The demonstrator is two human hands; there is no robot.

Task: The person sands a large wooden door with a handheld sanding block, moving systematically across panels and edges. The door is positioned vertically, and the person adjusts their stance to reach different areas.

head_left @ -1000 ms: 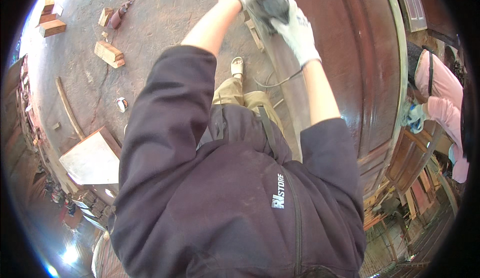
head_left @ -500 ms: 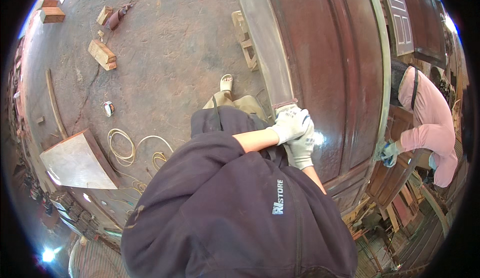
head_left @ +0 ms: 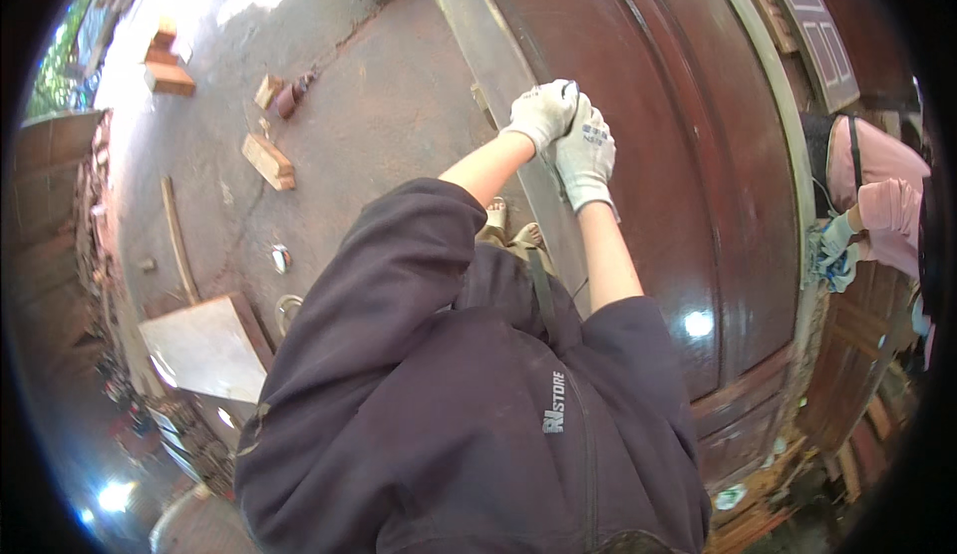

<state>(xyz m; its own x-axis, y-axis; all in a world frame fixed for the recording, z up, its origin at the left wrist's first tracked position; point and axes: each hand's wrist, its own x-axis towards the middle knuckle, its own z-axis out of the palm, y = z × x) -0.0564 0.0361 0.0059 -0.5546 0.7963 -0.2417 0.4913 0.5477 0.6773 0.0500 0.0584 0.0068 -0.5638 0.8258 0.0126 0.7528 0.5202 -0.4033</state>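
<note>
Bare concrete floor (head_left: 399, 105) fills the upper left of the frame, strewn with wooden blocks (head_left: 267, 160) and a pale board (head_left: 204, 345) at lower left. A large dark-brown panelled wooden door (head_left: 688, 155) lies flat across the upper right, its varnish glossy enough to mirror a light.

Both gloved hands meet at upper centre, over the door's left rail. The left hand (head_left: 541, 113) and the right hand (head_left: 586, 153) are clenched together around a small dark tool (head_left: 570, 115); only a sliver of it shows between the white gloves, so its kind cannot be told. A thin cord appears to trail down from the hands toward the person's dark jacket.

Handling, as judged: the tool looks compact and light, rigid, best held in a closed two-handed grip as shown. The door is heavy and stiff, its slick finish easily scratched; it would be gripped at its outer rails.

Open room lies along the door surface toward the top and right of the frame. The door's left edge runs just under the hands. A second person's pink sleeve (head_left: 882, 200) and gloved hand (head_left: 835, 245) work at the door's right edge, well apart.
</note>
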